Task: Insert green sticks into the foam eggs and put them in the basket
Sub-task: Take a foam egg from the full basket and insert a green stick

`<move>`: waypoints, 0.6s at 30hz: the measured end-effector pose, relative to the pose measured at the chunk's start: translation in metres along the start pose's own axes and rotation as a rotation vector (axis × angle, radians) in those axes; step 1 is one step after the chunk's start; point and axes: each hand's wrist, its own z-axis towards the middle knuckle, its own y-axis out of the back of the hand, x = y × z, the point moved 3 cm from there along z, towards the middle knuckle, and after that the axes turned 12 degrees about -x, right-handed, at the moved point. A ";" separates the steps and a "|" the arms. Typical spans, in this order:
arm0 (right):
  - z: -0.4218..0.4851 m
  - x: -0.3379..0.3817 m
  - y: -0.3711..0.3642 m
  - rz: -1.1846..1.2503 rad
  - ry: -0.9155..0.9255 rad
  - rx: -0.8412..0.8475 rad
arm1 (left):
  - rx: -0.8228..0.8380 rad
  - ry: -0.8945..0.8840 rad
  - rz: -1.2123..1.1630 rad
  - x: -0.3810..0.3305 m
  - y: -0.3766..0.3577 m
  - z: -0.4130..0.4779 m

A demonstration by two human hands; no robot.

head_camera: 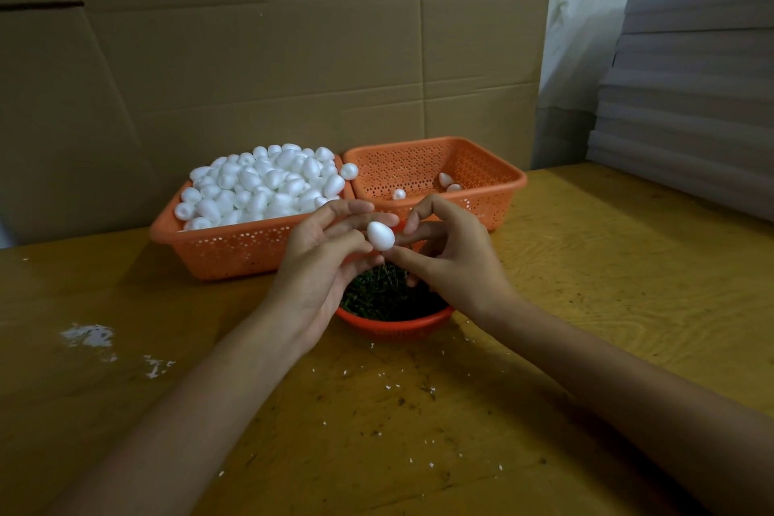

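Cardboard sheets (272, 54) stand as a wall behind a wooden table (607, 306) speckled with white foam crumbs (90, 335). Both hands meet over a round orange bowl (396, 325) of green sticks (383, 293), and they cover its far half. The left hand (322, 260) holds a white foam egg (380, 235) between thumb and fingertips, its other fingers spread loosely. The right hand (454, 253) pinches its thumb and forefinger together at the egg's right end; whether a stick sits in that pinch is too small to tell. Beyond the left hand sits an orange basket (234, 247) heaped with plain foam eggs (268, 184). Beyond the right hand, a second orange basket (498, 184) holds three eggs (445, 179), its near rim hidden by the fingers. Grey boards (691, 96) stacked far right are cut off at the edge.
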 end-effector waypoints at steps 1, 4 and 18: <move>0.000 0.000 0.000 0.010 0.000 0.004 | 0.002 -0.006 0.008 -0.001 0.000 0.000; 0.000 0.001 -0.001 0.014 0.003 0.014 | 0.009 -0.031 0.042 -0.001 -0.001 -0.002; 0.000 -0.002 -0.002 0.049 -0.007 0.028 | 0.001 -0.037 0.060 0.000 -0.003 -0.002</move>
